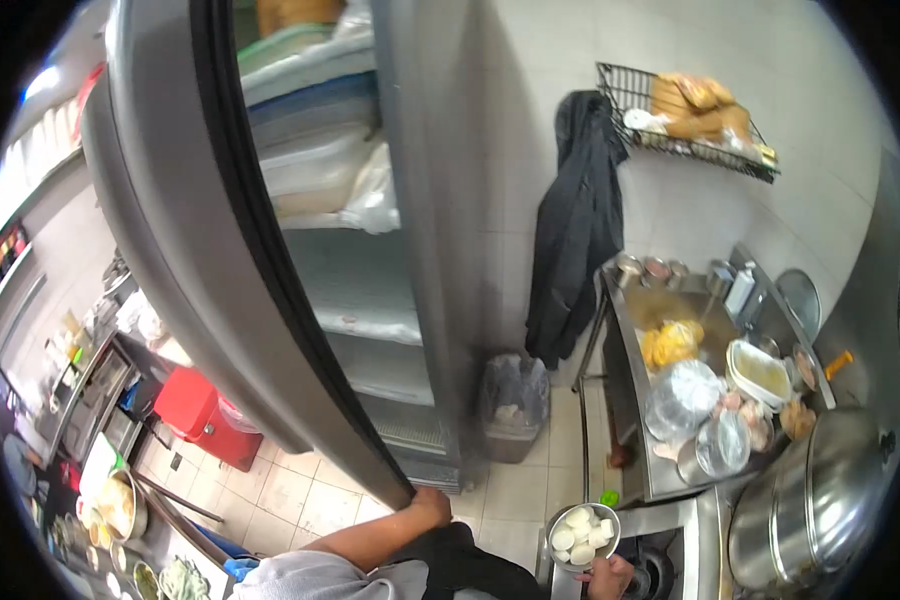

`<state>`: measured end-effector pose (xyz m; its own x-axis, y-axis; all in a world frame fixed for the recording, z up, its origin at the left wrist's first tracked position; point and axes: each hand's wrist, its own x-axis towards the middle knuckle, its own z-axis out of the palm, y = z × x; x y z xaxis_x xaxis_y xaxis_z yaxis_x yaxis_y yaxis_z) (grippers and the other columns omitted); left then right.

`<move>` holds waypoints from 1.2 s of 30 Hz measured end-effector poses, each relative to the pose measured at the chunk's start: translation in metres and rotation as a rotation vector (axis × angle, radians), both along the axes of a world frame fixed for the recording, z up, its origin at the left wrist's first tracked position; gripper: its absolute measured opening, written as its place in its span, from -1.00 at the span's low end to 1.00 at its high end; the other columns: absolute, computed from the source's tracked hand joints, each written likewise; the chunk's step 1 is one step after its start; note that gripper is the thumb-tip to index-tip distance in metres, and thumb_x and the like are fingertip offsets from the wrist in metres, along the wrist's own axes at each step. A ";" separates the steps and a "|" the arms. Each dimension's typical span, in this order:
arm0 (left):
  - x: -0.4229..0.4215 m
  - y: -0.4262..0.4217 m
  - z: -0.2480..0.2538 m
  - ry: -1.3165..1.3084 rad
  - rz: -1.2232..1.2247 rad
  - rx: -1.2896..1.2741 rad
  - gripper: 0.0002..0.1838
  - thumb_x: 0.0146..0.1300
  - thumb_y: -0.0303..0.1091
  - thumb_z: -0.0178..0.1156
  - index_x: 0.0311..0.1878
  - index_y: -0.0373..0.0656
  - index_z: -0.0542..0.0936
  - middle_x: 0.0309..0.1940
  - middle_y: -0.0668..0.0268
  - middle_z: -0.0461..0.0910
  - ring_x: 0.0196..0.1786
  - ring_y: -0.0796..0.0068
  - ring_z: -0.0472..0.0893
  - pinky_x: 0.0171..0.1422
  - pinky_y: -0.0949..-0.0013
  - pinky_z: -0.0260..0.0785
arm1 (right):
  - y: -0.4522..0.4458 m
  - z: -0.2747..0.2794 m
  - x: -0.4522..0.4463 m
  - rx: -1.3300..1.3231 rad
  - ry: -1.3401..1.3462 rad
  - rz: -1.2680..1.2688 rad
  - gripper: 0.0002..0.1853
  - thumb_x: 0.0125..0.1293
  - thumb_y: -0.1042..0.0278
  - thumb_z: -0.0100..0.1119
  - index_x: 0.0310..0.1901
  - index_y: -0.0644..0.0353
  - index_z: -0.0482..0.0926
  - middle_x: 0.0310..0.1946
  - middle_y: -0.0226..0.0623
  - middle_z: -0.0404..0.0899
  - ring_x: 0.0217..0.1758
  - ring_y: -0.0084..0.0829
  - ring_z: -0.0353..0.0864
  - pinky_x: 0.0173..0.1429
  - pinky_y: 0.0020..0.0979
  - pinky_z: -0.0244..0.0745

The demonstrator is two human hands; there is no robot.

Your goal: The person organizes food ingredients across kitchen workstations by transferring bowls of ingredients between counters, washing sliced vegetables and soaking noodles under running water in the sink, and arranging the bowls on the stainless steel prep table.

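Your left hand (pixel 432 508) grasps the refrigerator door (pixel 185 210) edge; your right hand (pixel 610 577) grasps the bowl (pixel 611 514) one-sidedly, so wrist tilt could spill the white chunks (pixel 582 536).

My left hand (pixel 432 506): fingertips hidden at the lower edge of the fridge door (pixel 185 200).
My right hand (pixel 610 578): cut off below by the picture's bottom edge.
Metal bowl (pixel 618 527), at my right fingers: underside hidden; white pieces (pixel 582 533), kind not identifiable.
Burner (pixel 655 575): partly behind my hand, cut off below.
Fridge containers (pixel 315 170), upper shelves: blurred, contents indistinct; top shelf cut off above.
Clear bag (pixel 684 398), near the steel counter's (pixel 625 440) front edge: contents unreadable.
Worktable bowls (pixel 148 580), lower left: small, contents uncertain.
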<state>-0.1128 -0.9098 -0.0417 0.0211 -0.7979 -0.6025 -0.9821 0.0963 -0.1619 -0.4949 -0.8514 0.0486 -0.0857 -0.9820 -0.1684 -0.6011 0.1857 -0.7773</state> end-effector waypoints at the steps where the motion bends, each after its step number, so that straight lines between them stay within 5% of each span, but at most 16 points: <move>1: -0.008 0.012 0.032 0.000 0.093 0.084 -0.35 0.21 0.25 0.04 0.07 -0.15 0.60 0.06 0.15 0.60 0.13 0.09 0.56 0.22 -0.04 0.32 | -0.004 -0.011 0.002 -0.014 -0.005 0.018 -0.76 0.30 0.29 0.09 -0.36 0.33 0.57 -0.45 -0.22 0.63 -0.24 -0.39 0.63 -0.30 -0.34 0.53; 3: -0.009 0.042 0.047 -0.014 0.235 0.017 -0.30 0.18 0.30 0.04 0.04 -0.18 0.61 0.03 0.10 0.61 0.12 0.12 0.58 0.21 -0.02 0.34 | -0.011 -0.049 0.004 0.049 -0.430 -0.081 -0.76 0.30 0.24 0.14 -0.27 0.29 0.58 -0.47 -0.25 0.62 -0.36 -0.40 0.63 -0.43 -0.34 0.51; 5: -0.004 0.058 0.049 0.047 0.399 0.053 -0.25 0.17 0.35 0.03 0.08 -0.18 0.59 0.06 0.09 0.58 0.15 0.10 0.56 0.23 -0.09 0.31 | -0.026 -0.024 0.027 0.067 -0.727 -0.142 -0.71 0.10 0.45 0.06 -0.28 0.60 0.56 -0.45 -0.09 0.62 -0.52 -0.39 0.63 -0.53 -0.42 0.63; 6: -0.002 0.062 0.052 0.079 0.485 0.091 -0.23 0.16 0.37 0.02 0.11 -0.17 0.57 0.11 0.09 0.56 0.18 0.06 0.53 0.25 -0.17 0.27 | -0.024 -0.008 0.032 0.070 -0.746 -0.157 -0.71 0.12 0.45 0.08 -0.29 0.61 0.58 -0.46 -0.08 0.63 -0.50 -0.39 0.64 -0.52 -0.41 0.63; 8: -0.004 0.058 0.065 0.202 0.463 0.099 -0.19 0.15 0.40 0.02 0.10 -0.21 0.56 0.03 0.03 0.59 0.12 0.09 0.57 0.20 0.04 0.37 | -0.023 -0.006 0.023 0.124 -0.635 -0.075 -0.76 0.17 0.48 0.07 -0.29 0.53 0.61 -0.48 -0.20 0.61 -0.49 -0.46 0.62 -0.47 -0.45 0.60; 9: -0.004 0.060 0.047 0.382 0.417 -0.172 -0.19 0.14 0.41 0.04 0.04 -0.23 0.59 -0.11 0.01 0.65 0.03 0.07 0.62 0.11 0.17 0.43 | -0.024 -0.003 0.024 0.135 -0.702 -0.105 -0.77 0.16 0.46 0.10 -0.32 0.53 0.61 -0.50 -0.21 0.61 -0.49 -0.48 0.62 -0.45 -0.46 0.60; 12: -0.030 0.020 0.036 1.055 0.523 -0.189 -0.53 0.22 0.06 0.22 -0.13 -0.22 0.64 -0.40 0.27 0.68 -0.29 0.43 0.63 -0.11 0.37 0.46 | -0.021 0.014 0.017 0.174 -0.624 -0.119 -0.79 0.14 0.48 0.11 -0.35 0.52 0.61 -0.46 -0.13 0.64 -0.53 -0.44 0.62 -0.45 -0.45 0.61; 13: -0.050 0.004 0.068 1.137 0.506 -0.191 -0.67 0.24 -0.11 0.25 -0.19 -0.23 0.63 -0.44 0.36 0.64 -0.36 0.61 0.54 -0.19 0.49 0.41 | -0.018 0.014 0.011 0.168 -0.628 -0.149 -0.79 0.14 0.48 0.11 -0.35 0.52 0.61 -0.46 -0.13 0.64 -0.53 -0.44 0.62 -0.45 -0.45 0.61; 17: -0.105 -0.082 0.095 1.328 0.296 -0.317 -0.80 0.27 -0.27 0.21 -0.25 -0.24 0.61 -0.40 0.40 0.63 -0.35 0.66 0.53 -0.23 0.51 0.39 | -0.010 0.020 -0.022 0.109 -0.659 -0.293 -0.78 0.14 0.47 0.13 -0.31 0.49 0.64 -0.46 -0.16 0.65 -0.52 -0.47 0.64 -0.43 -0.50 0.59; 22: -0.163 -0.231 0.140 1.564 0.128 -0.252 -0.90 0.30 -0.44 0.10 -0.24 -0.20 0.59 -0.29 0.34 0.66 -0.26 0.62 0.59 -0.17 0.51 0.40 | -0.008 0.052 -0.075 -0.075 -0.731 -0.580 -0.81 0.13 0.53 0.14 -0.32 0.52 0.63 -0.49 -0.18 0.66 -0.52 -0.47 0.64 -0.42 -0.54 0.60; 28: -0.256 -0.445 0.165 1.547 0.117 -0.004 -0.80 0.33 -0.25 0.13 -0.16 -0.19 0.57 -0.24 0.28 0.67 -0.18 0.50 0.64 -0.16 0.41 0.44 | -0.078 0.086 -0.135 -0.532 -0.474 -1.022 -0.92 0.07 0.51 0.15 -0.42 0.35 0.52 -0.54 -0.30 0.54 -0.56 -0.56 0.47 -0.48 -0.56 0.39; 30: -0.303 -0.540 0.151 1.551 0.090 0.029 -0.77 0.34 -0.21 0.12 -0.14 -0.18 0.58 -0.25 0.29 0.67 -0.20 0.51 0.64 -0.16 0.41 0.43 | -0.127 0.113 -0.156 -0.577 -0.453 -0.989 -0.85 0.04 0.53 0.18 -0.35 0.32 0.43 -0.52 -0.32 0.51 -0.56 -0.60 0.43 -0.48 -0.59 0.36; 32: -0.360 -0.634 0.127 1.562 0.099 0.064 -0.75 0.35 -0.20 0.11 -0.10 -0.18 0.57 -0.21 0.29 0.66 -0.17 0.55 0.62 -0.17 0.42 0.42 | -0.195 0.156 -0.170 -0.500 -0.449 -0.884 -0.85 0.02 0.55 0.10 -0.45 0.45 0.63 -0.58 -0.29 0.61 -0.61 -0.64 0.46 -0.43 -0.62 0.37; 34: -0.418 -0.708 0.089 1.584 0.095 0.121 -0.74 0.35 -0.20 0.11 -0.09 -0.19 0.57 -0.20 0.29 0.66 -0.16 0.56 0.61 -0.18 0.42 0.42 | -0.261 0.167 -0.186 -0.563 -0.356 -1.022 -0.88 0.00 0.53 0.09 -0.56 0.40 0.58 -0.71 -0.42 0.49 -0.64 -0.65 0.44 -0.54 -0.60 0.31; 36: -0.477 -0.768 0.049 1.585 0.050 0.072 -0.71 0.30 -0.29 0.12 -0.01 -0.25 0.55 -0.19 0.29 0.65 -0.13 0.54 0.62 -0.11 0.49 0.41 | -0.335 0.192 -0.204 -0.282 -0.244 -1.002 -0.86 0.08 0.46 0.10 -0.59 0.23 0.45 -0.68 -0.46 0.36 -0.70 -0.62 0.31 -0.62 -0.58 0.32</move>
<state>-0.5902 -1.6774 0.0076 -0.6143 -0.7856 -0.0732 -0.1465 0.0224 0.9890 -0.6991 -1.1863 0.2408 -0.8696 -0.4889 -0.0683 -0.0962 0.3036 -0.9479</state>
